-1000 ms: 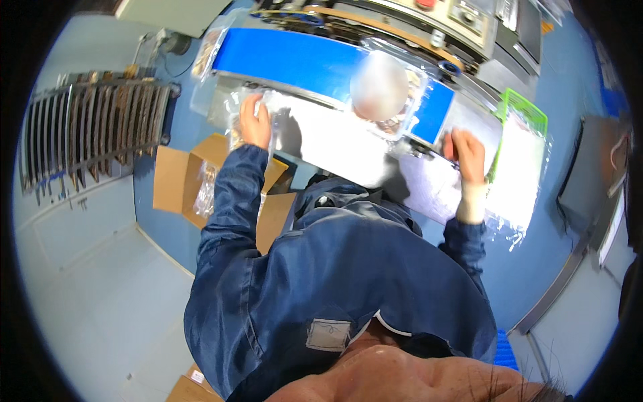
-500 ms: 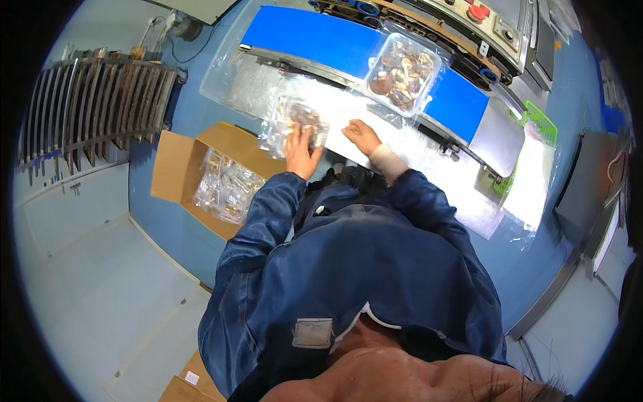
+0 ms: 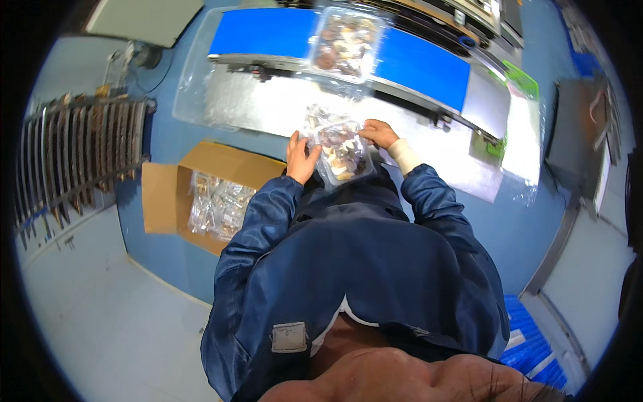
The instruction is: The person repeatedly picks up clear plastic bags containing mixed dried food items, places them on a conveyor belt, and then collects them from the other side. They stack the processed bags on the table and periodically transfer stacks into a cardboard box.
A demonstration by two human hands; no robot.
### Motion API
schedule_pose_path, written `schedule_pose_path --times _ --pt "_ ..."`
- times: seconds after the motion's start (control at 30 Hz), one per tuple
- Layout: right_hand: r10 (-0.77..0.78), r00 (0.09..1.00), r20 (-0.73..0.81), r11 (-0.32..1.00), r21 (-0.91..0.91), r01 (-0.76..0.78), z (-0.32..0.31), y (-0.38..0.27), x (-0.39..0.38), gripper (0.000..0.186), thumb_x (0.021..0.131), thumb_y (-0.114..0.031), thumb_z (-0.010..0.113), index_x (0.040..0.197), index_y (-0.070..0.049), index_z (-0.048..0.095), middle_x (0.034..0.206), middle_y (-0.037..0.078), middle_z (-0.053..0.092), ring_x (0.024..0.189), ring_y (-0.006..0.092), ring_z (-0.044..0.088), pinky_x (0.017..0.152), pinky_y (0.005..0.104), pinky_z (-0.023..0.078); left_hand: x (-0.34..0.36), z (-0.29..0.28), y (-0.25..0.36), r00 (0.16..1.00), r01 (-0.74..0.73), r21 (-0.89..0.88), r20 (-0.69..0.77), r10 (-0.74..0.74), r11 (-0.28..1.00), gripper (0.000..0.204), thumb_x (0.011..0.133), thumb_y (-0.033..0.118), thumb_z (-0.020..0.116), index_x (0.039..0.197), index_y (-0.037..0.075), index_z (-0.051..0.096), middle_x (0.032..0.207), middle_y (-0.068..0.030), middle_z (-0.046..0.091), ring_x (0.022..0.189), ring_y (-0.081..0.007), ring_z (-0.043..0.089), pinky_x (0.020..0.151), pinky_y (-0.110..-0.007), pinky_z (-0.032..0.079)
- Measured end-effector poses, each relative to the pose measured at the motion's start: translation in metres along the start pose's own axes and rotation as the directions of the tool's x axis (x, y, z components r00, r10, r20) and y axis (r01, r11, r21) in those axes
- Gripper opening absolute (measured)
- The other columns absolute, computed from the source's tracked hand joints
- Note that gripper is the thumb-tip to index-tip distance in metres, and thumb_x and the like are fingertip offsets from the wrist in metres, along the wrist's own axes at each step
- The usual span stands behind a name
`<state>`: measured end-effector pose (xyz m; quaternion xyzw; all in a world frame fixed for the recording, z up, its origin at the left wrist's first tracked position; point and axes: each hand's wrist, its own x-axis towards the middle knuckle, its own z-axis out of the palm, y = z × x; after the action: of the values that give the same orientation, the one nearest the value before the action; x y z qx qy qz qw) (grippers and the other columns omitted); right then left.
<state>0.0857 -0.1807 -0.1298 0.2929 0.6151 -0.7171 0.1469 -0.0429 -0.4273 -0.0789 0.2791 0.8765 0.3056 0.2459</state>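
A clear plastic tray of mixed brown and cream pieces, in a clear plastic bag, is held between my two hands at the front edge of the steel work surface. My left hand grips the tray's left side. My right hand pinches its upper right corner and the crinkled plastic there. A second bagged tray of similar pieces lies on the blue conveyor belt behind.
An open cardboard box holding clear plastic packs stands low at the left. A green basket with clear bags is at the right. Machinery runs behind the belt. A metal slatted rack is at the far left.
The tray has moved from the steel surface toward my body. My right hand has reached over and taken hold of it; my left hand has shifted along its left side.
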Motion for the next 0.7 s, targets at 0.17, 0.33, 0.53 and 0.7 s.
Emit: schedule_pose_path --times 0.17,0.33,0.53,0.7 --pt "-0.179 0.964 -0.197 0.972 0.113 0.204 -0.033 0.01 -0.108 0.023 0.079 -0.012 0.066 0.098 -0.003 0.058 0.083 0.001 0.059 0.077 0.0074 0.053 0.07 0.0217 0.045 -0.012 0.032 0.067 0.99 0.13 -0.733 0.132 -0.048 0.667 0.032 0.087 0.017 0.056 0.114 0.0 0.05 0.119 -0.0125 0.051 0.11 -0.0208 0.047 0.093 -0.03 0.037" --pt "-0.375 0.814 -0.443 0.917 -0.306 0.256 -0.051 -0.035 -0.2 0.023 0.086 -0.014 0.057 0.106 -0.004 0.058 0.085 -0.003 0.056 0.07 0.0051 0.045 0.065 0.0201 0.04 0.0 0.041 0.15 0.929 0.197 -0.837 0.326 0.174 0.511 0.022 0.09 0.019 0.053 0.104 0.002 0.057 0.098 -0.0075 0.063 0.095 -0.0144 0.056 0.087 -0.027 0.041" --pt "-0.41 0.538 -0.737 0.856 -0.107 0.506 -0.099 -0.082 -0.234 0.018 0.088 -0.017 0.055 0.093 -0.003 0.065 0.077 -0.001 0.058 0.067 0.006 0.048 0.059 0.0199 0.038 0.049 0.049 0.26 0.869 0.229 -0.822 0.414 0.271 0.522 0.02 0.088 0.021 0.056 0.095 0.003 0.061 0.094 -0.0089 0.065 0.091 -0.0149 0.058 0.082 -0.026 0.043" --pt "-0.371 0.405 -0.836 0.841 -0.117 0.529 -0.148 -0.089 -0.234 0.02 0.087 -0.018 0.056 0.087 -0.001 0.066 0.07 0.002 0.06 0.062 0.0065 0.05 0.058 0.0205 0.041 0.087 0.068 0.319 0.848 0.181 -0.806 0.418 0.325 0.564 0.022 0.089 0.021 0.053 0.095 0.001 0.061 0.09 -0.0089 0.065 0.08 -0.0136 0.059 0.077 -0.026 0.045"
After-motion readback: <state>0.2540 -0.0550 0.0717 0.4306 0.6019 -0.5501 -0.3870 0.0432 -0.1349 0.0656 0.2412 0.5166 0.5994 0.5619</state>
